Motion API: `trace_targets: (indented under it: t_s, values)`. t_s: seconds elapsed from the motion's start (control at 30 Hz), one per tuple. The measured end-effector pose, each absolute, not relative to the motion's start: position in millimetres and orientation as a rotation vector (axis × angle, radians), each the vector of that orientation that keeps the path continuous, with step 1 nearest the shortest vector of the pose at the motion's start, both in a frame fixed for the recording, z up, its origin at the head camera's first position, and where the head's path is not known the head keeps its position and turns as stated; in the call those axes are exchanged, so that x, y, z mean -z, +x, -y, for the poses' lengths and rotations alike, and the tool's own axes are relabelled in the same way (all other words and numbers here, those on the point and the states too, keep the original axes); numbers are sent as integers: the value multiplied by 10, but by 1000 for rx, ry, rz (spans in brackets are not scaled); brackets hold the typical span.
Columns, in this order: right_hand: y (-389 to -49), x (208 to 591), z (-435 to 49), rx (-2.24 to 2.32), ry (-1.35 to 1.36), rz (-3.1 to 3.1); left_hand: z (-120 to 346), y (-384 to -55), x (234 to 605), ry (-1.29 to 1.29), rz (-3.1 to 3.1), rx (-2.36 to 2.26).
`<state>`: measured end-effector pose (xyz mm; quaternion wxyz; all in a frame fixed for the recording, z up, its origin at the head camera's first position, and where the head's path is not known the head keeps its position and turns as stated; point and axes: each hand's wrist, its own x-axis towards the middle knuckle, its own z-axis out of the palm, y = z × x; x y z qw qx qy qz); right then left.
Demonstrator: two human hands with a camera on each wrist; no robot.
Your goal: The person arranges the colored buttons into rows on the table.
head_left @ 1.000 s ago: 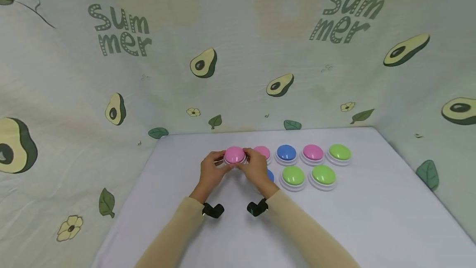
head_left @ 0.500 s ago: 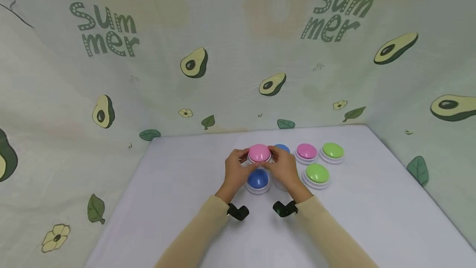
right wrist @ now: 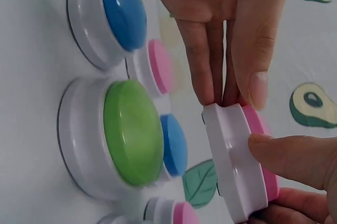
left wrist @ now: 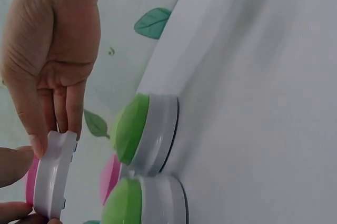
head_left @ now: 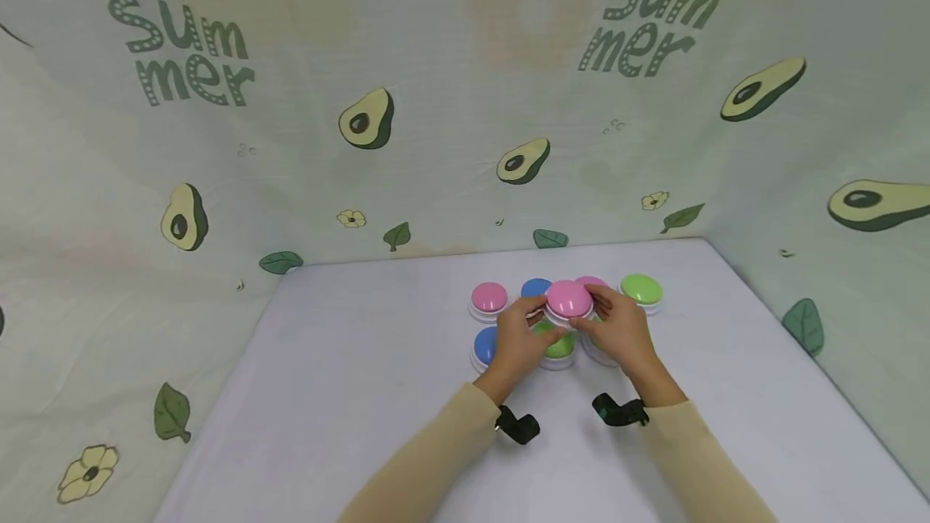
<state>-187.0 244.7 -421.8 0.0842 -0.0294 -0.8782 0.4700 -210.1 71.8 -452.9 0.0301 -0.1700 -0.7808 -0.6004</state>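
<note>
A pink push button (head_left: pixel 569 299) with a white base is held by both hands above the other buttons. My left hand (head_left: pixel 517 339) pinches its left side, thumb at the near edge, fingers behind. From the right, my right hand (head_left: pixel 619 331) pinches the opposite side the same way. In the right wrist view the held button (right wrist: pixel 237 161) is tilted on edge, with its white base clear of the table. Beneath the hands, a green button (head_left: pixel 558 345) and a blue button (head_left: pixel 483 344) sit on the table. Another front-row button is mostly hidden behind my right hand.
Along the back row stand a pink button (head_left: pixel 490 297), a blue button (head_left: pixel 536 287), a partly hidden pink button (head_left: pixel 591 281) and a green button (head_left: pixel 642 289). The white table (head_left: pixel 363 394) meets a patterned cloth (head_left: pixel 436 184) at its back and sides.
Both hands have carried the pink button rightward, from left of the rows to over their middle. The left-hand pink and blue buttons are now uncovered. The head view has shifted slightly right.
</note>
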Motion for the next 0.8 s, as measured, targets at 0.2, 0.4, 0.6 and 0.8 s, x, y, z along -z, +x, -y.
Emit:
trace_targets:
  t_s: [0.2, 0.4, 0.6, 0.8]
  values:
    - [-1721, 4184, -2793, -1398, -177, 2624, -1065, -1982, 4495, -623, 2449, 1970]
    - [-1612, 4187, -3103, -1370, -242, 2650, -1341, -1883, 4476, -741, 2520, 2020]
    - [-1515, 4204, -3387, -1359, -268, 2661, -1604, -1824, 4480, -794, 2579, 2099]
    - [-1445, 4262, -3641, -1385, -292, 2712, -1834, -1733, 4492, -833, 2630, 2172]
